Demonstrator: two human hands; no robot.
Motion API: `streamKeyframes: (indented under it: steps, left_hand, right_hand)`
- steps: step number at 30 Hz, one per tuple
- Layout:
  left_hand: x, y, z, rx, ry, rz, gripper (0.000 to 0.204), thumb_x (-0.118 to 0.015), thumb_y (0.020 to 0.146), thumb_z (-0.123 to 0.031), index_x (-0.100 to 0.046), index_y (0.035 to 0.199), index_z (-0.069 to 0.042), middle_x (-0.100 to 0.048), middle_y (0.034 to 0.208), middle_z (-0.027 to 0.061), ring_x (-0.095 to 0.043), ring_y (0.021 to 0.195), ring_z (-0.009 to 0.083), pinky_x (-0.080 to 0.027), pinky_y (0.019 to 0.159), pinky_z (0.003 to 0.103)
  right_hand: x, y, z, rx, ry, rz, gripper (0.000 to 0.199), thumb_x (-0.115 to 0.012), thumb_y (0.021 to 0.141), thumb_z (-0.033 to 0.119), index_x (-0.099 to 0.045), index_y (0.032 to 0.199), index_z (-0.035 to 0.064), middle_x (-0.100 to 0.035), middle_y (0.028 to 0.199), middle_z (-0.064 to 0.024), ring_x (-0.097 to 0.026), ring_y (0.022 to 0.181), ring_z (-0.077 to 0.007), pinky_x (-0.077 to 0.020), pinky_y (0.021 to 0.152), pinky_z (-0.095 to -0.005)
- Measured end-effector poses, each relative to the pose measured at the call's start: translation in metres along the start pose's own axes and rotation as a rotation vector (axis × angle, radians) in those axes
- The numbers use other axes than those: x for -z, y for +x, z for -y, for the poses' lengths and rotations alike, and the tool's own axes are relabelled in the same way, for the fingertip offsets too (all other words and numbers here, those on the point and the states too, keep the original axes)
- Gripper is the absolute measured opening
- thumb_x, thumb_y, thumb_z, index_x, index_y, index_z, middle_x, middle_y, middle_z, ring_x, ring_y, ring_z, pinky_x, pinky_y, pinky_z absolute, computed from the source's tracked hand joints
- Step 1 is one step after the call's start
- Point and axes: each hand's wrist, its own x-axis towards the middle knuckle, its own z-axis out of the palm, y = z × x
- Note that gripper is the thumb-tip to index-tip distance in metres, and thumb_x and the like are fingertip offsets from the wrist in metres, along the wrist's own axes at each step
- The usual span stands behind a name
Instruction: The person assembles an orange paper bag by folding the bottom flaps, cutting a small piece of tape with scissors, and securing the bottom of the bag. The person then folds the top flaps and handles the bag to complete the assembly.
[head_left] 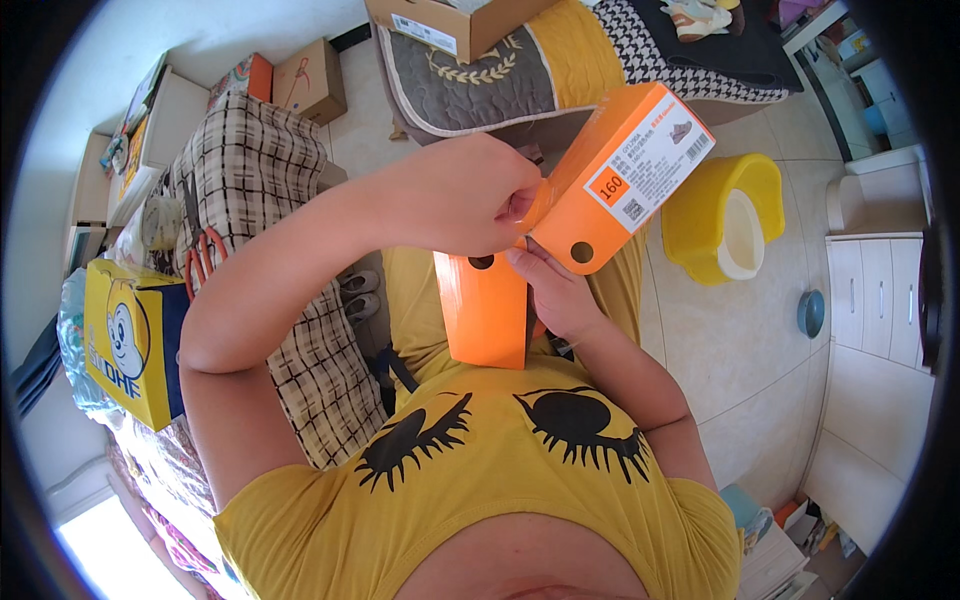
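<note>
In front of my torso is an orange shoe box (590, 150). A white label with a small shoe picture and a dark round hole mark its end, tilted up to the right. A second orange cardboard part (487, 318), also with a round hole, hangs below it against my shirt. Whether both belong to one box I cannot tell. My left hand (475, 192) has its fingers curled round the left edge of the labelled part. Below it, my right hand (556, 288) pinches the cardboard where the two parts meet, some fingers hidden behind.
A yellow potty (690, 225) and a blue bowl (811, 314) stand on the tiled floor at right, by pale cabinets (878, 300). Ahead, a quilted bed (480, 85) bears a cardboard box (440, 30). Checked cloth (255, 160) and a yellow bag (120, 340) lie left.
</note>
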Motion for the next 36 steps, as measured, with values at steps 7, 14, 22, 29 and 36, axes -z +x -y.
streamKeyframes:
  steps: [7,14,22,29,36]
  left_hand:
    - [0.003,-0.001,0.002,-0.018,-0.044,0.005,0.014,-0.058,0.071,-0.01,-0.055,0.073,0.003,-0.057,0.062,0.0119,-0.058,0.057,0.0214,-0.046,0.054,0.031]
    - [0.004,-0.001,0.001,0.015,-0.051,0.006,0.015,-0.058,0.072,-0.011,-0.054,0.071,0.003,-0.058,0.063,0.0123,-0.058,0.057,0.0212,-0.046,0.053,0.03]
    - [0.005,-0.001,0.0,0.007,-0.048,0.006,0.014,-0.059,0.072,-0.01,-0.054,0.072,0.003,-0.059,0.063,0.012,-0.059,0.057,0.0214,-0.046,0.053,0.031]
    - [0.0,0.0,0.006,0.018,-0.052,0.003,0.013,-0.062,0.072,-0.007,-0.054,0.073,0.003,-0.06,0.064,0.0122,-0.063,0.06,0.0211,-0.048,0.055,0.03]
    - [-0.004,0.003,0.012,-0.02,-0.021,-0.03,0.016,-0.067,0.07,-0.008,-0.055,0.073,0.002,-0.06,0.064,0.0113,-0.063,0.06,0.0201,-0.049,0.055,0.03]
  right_hand:
    - [-0.008,-0.001,0.007,-0.015,-0.044,-0.036,0.032,-0.049,0.095,0.016,-0.049,0.123,-0.0004,-0.054,0.117,-0.0048,-0.05,0.108,-0.0114,-0.0389,0.094,-0.0276]
    - [-0.015,0.001,0.011,0.053,-0.014,0.02,0.032,-0.047,0.098,0.018,-0.048,0.124,0.0001,-0.054,0.116,-0.0038,-0.05,0.105,-0.0095,-0.04,0.091,-0.0258]
    - [-0.016,0.001,0.012,0.068,-0.039,0.022,0.032,-0.047,0.098,0.018,-0.047,0.124,-0.0001,-0.054,0.115,-0.0041,-0.05,0.104,-0.0093,-0.0403,0.091,-0.0254]
    - [-0.015,0.0,0.012,0.0,-0.074,-0.01,0.033,-0.047,0.098,0.019,-0.047,0.125,0.0005,-0.054,0.115,-0.0041,-0.051,0.103,-0.0091,-0.0412,0.089,-0.0253]
    - [-0.011,0.001,0.004,0.012,-0.084,-0.041,0.028,-0.047,0.098,0.019,-0.051,0.12,0.0016,-0.056,0.109,-0.0025,-0.051,0.097,-0.0075,-0.0418,0.085,-0.0239]
